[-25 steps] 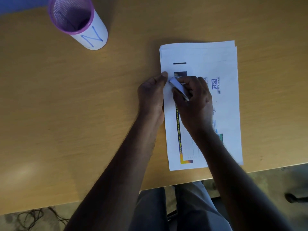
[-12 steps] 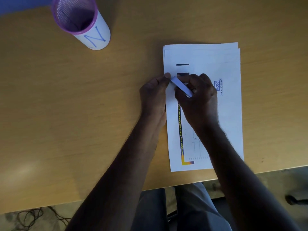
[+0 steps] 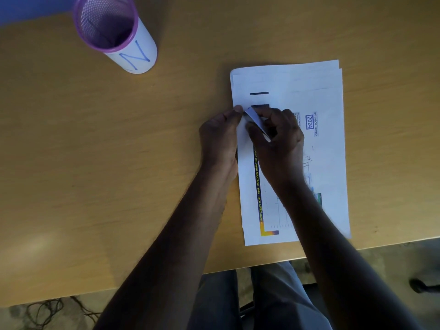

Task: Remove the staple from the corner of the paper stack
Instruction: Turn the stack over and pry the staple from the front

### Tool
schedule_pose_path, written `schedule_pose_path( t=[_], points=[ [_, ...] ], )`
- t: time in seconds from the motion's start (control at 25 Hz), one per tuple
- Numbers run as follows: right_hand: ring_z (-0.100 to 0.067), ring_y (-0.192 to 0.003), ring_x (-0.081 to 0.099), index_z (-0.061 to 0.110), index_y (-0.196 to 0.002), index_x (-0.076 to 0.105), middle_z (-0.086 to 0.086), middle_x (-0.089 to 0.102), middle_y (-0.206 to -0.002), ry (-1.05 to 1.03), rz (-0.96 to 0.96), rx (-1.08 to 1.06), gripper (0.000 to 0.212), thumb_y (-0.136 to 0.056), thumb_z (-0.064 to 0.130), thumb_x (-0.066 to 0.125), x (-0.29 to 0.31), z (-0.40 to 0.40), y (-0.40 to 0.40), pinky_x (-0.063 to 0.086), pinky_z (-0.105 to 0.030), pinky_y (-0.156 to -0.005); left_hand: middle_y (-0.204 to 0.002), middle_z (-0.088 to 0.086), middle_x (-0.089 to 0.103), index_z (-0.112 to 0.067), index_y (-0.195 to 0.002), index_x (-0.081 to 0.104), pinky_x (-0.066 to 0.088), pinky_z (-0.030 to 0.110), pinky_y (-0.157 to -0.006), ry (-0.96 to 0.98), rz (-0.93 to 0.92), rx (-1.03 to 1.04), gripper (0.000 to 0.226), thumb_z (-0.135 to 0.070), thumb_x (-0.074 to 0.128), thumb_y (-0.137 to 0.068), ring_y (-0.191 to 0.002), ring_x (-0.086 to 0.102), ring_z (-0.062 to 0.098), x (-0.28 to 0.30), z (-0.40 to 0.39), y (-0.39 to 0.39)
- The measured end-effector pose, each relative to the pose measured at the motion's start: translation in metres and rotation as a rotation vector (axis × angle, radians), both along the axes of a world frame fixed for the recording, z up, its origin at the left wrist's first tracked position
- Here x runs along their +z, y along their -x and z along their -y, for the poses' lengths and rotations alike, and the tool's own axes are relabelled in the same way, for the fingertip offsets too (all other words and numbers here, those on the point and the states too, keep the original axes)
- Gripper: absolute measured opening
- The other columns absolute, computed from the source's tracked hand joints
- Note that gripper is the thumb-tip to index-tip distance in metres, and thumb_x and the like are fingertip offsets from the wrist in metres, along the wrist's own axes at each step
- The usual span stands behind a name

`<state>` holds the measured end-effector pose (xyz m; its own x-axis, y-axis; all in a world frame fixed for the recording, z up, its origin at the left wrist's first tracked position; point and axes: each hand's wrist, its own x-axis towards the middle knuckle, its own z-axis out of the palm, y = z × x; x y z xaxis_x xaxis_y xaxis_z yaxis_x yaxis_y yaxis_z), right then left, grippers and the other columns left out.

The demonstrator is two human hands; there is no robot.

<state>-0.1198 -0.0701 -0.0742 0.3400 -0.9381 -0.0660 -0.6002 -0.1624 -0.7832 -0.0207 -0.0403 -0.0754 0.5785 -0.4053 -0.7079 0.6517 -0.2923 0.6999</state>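
Note:
A white paper stack [image 3: 309, 91] with printed charts lies lengthwise on the wooden table [image 3: 95, 163], near its front edge. My left hand [image 3: 220, 136] rests against the stack's left edge, with the thumb tip pressed on the paper. My right hand [image 3: 278, 141] lies on top of the sheets, closed around a small flat pale tool [image 3: 254, 119]. The tool slants up and left, and its tip is next to my left thumb. I cannot make out the staple; my fingers and the tool cover that spot.
A purple mesh pen cup [image 3: 112, 29] with a white label marked "N" stands at the back left. The table's front edge runs just below the stack, with my lap and the floor beyond it. Cables lie on the floor at the lower left.
Both hands stay at the same spot on the stack's left edge. The tool's tip has shifted slightly closer to my left thumb. The view has drifted a little.

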Motion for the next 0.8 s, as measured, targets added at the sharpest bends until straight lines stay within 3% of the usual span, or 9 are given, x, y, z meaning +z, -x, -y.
schedule_pose_path(
  t=[0.08,0.2,0.28,0.44,0.52,0.68,0.8],
  points=[
    [-0.015,-0.092,0.064,0.01,-0.122,0.072,-0.007,0.066,-0.105,-0.004,0.006,-0.001,0.026,-0.098,0.018,0.073,-0.002,0.0003,-0.0009,0.048,-0.008,-0.075,-0.1,0.015,0.08,-0.007,-0.096,0.08,0.059,0.051,-0.098,-0.006,0.004,-0.004,0.011,-0.013,0.071,-0.095,-0.1,0.075,0.033,-0.0013,0.0008,-0.0001],
    [-0.018,-0.095,0.066,0.01,-0.122,0.071,-0.008,0.067,-0.106,-0.013,0.022,0.015,0.025,-0.1,0.019,0.071,-0.0034,0.0016,0.0001,0.057,-0.025,-0.08,-0.1,0.019,0.079,-0.003,-0.095,0.08,0.059,0.053,-0.095,0.003,-0.013,0.011,0.012,-0.012,0.071,-0.094,-0.094,0.074,0.033,-0.0023,0.001,0.0006],
    [-0.018,-0.098,0.067,0.01,-0.122,0.071,-0.007,0.067,-0.107,-0.015,0.028,0.022,0.024,-0.101,0.02,0.07,-0.0032,0.0027,0.0015,0.058,-0.03,-0.083,-0.1,0.02,0.079,-0.003,-0.094,0.08,0.058,0.053,-0.094,0.005,-0.008,0.014,0.012,-0.011,0.071,-0.094,-0.09,0.073,0.03,-0.0015,0.0013,0.0008],
    [-0.012,-0.101,0.064,0.009,-0.121,0.071,-0.005,0.071,-0.109,0.006,0.016,0.037,0.023,-0.103,0.023,0.067,-0.0037,0.0035,0.003,0.047,-0.009,-0.082,-0.104,0.02,0.079,0.003,-0.105,0.077,0.06,0.048,-0.096,0.004,-0.014,0.006,0.019,-0.011,0.07,-0.095,-0.101,0.075,0.035,-0.0016,0.001,0.0002],
    [-0.009,-0.102,0.062,0.01,-0.12,0.071,-0.004,0.072,-0.11,0.009,0.015,0.039,0.023,-0.103,0.024,0.067,-0.0033,0.0041,0.0032,0.044,-0.006,-0.083,-0.107,0.021,0.078,0.005,-0.108,0.076,0.059,0.049,-0.099,0.004,-0.009,0.005,0.021,-0.01,0.069,-0.096,-0.106,0.074,0.037,-0.0004,0.001,0.0002],
    [-0.019,-0.103,0.068,0.011,-0.122,0.07,-0.005,0.07,-0.111,-0.031,0.068,0.042,0.023,-0.101,0.02,0.068,-0.0043,0.0057,0.0052,0.059,-0.037,-0.089,-0.11,0.026,0.076,0.005,-0.108,0.075,0.054,0.058,-0.103,0.004,-0.039,-0.049,0.025,-0.016,0.07,-0.096,-0.11,0.071,0.043,0.0039,0.0003,-0.0031],
    [-0.018,-0.101,0.068,0.008,-0.125,0.068,-0.009,0.067,-0.111,-0.017,0.059,0.064,0.026,-0.101,0.018,0.069,-0.0074,0.0052,0.0067,0.062,-0.038,-0.087,-0.111,0.031,0.073,0.007,-0.105,0.075,0.051,0.06,-0.102,-0.006,-0.033,-0.111,0.03,-0.021,0.07,-0.096,-0.101,0.071,0.04,0.0059,-0.0004,-0.0054]
  ],
)
